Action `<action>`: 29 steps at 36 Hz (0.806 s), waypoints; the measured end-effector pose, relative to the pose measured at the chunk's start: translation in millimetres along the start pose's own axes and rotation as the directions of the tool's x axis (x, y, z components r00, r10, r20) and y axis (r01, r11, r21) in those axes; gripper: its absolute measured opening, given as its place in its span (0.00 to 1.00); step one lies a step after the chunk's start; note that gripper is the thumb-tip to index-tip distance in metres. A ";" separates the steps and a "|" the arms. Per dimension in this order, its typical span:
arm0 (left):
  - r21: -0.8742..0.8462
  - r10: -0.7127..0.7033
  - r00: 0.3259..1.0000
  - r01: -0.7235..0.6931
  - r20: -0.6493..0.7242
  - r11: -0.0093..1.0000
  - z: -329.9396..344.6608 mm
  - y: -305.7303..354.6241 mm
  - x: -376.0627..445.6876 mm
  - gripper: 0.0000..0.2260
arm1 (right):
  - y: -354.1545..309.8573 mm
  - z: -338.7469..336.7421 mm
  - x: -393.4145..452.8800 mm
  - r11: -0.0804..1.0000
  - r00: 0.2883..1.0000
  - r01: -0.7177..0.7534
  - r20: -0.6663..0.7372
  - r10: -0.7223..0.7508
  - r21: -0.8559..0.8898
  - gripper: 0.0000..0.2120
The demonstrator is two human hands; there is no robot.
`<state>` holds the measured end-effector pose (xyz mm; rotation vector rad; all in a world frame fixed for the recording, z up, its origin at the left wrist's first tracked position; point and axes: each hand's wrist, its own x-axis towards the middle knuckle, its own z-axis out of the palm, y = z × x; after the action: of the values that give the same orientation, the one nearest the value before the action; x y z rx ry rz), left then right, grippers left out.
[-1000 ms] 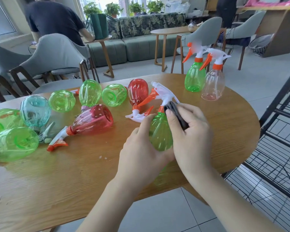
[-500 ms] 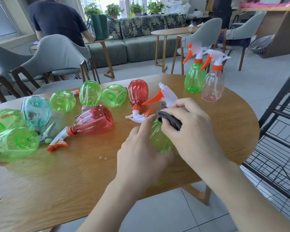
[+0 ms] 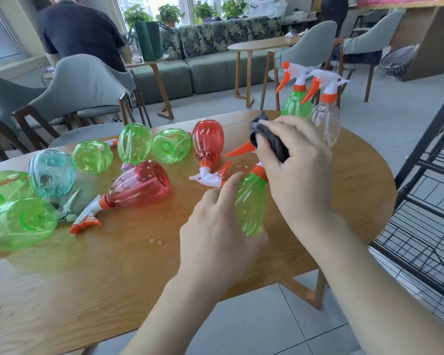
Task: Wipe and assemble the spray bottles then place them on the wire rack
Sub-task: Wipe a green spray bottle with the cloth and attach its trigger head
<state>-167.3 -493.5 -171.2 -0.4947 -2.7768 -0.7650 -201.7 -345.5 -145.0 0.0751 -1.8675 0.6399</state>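
Hands (image 3: 299, 175) rub dark cloth (image 3: 269, 140) over green bottle (image 3: 250, 203).

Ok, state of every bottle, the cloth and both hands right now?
Held green bottle: assembled, tilted, in left hand.
Grey cloth: gripped by right hand, over the sprayer head.
Two bottles behind: assembled, upright.
Two red bottles: assembled, lying down.
Other green bottles: lying down.
Wire rack: no bottles seen.
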 end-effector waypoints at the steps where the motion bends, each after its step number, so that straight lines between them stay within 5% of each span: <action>1: 0.004 0.002 1.000 -0.002 -0.001 1.000 0.0 0.5 0.0 0.41 | -0.1 0.4 -1.1 1.000 1.000 -0.012 -0.005 0.012 -0.006 0.09; 13: 0.011 0.001 1.000 -0.001 -0.012 1.000 1.5 1.7 1.3 0.28 | -18.4 11.7 -17.6 0.985 0.982 0.078 0.156 -0.103 0.156 0.07; 22: -0.059 -0.015 1.000 0.015 0.001 0.998 -0.6 -4.0 -0.2 0.40 | 11.0 -0.5 -8.7 0.997 0.994 -0.075 0.077 0.073 0.017 0.08; 29: -0.052 -0.025 1.000 0.025 -0.007 0.998 -3.3 -7.5 1.5 0.39 | 4.8 -4.2 -10.9 0.991 0.977 -0.016 0.211 -0.012 0.134 0.08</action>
<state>-171.1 -501.0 -171.3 -0.4661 -2.7679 -0.8440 -195.6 -342.1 -155.5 0.2380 -2.0265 0.7845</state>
